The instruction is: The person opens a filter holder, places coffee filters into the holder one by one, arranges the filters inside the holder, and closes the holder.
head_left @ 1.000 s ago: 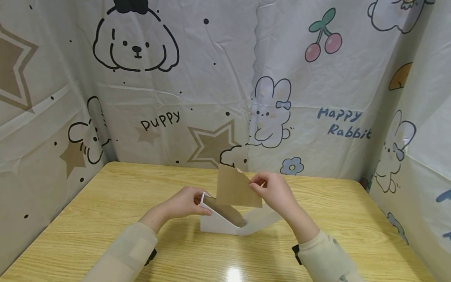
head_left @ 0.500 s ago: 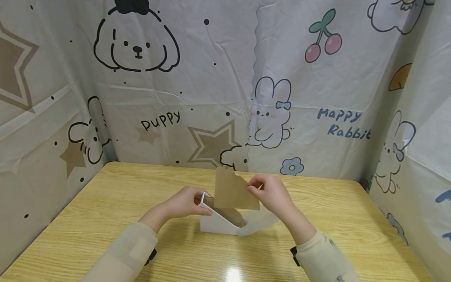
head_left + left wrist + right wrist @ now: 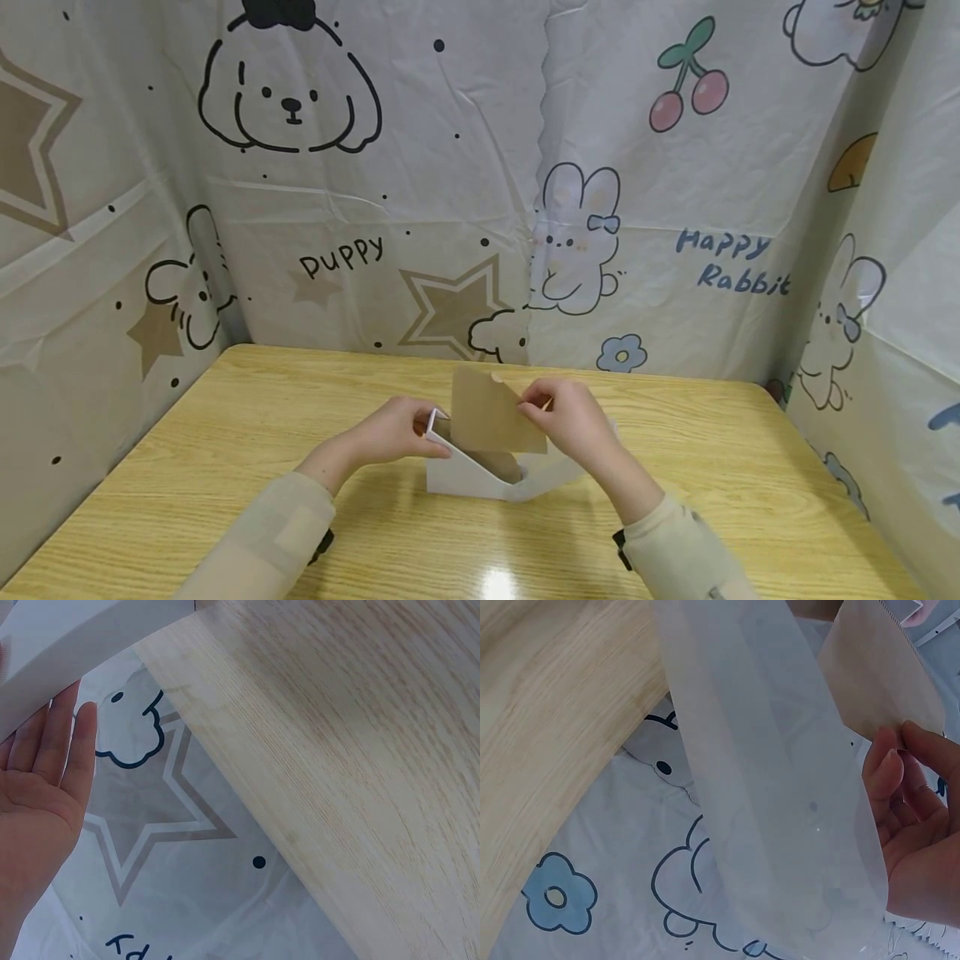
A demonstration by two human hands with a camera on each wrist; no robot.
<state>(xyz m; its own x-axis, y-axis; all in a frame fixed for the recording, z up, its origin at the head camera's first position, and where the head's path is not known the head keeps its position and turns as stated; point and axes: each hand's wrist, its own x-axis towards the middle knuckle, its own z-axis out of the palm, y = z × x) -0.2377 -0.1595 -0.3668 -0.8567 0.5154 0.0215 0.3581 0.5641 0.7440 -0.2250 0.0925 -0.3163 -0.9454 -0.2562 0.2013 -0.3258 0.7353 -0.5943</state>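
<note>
A white box (image 3: 461, 475) with a sloping open top stands mid-table. My left hand (image 3: 393, 429) grips its tall left end, thumb on the front side; in the left wrist view, its fingers reach behind the box (image 3: 97, 645). Over the opening, my right hand (image 3: 573, 421) pinches a flat, tapered brown paper coffee filter (image 3: 491, 412) by its right edge. A crimped seam shows on that filter (image 3: 874, 671) in the right wrist view. Brown paper with a rounded end (image 3: 501, 465) lies inside the box. A translucent whitish flap (image 3: 780, 772) extends right from the box.
The wood-grain table (image 3: 337, 533) runs back to a printed cloth (image 3: 450, 183) with cartoon animals, which also hangs at both sides. My sleeves each have a black strap (image 3: 622, 550) near the wrist.
My right hand has moved left and down with the coffee filter, bringing it lower over the box opening. The left hand and the box have kept their places.
</note>
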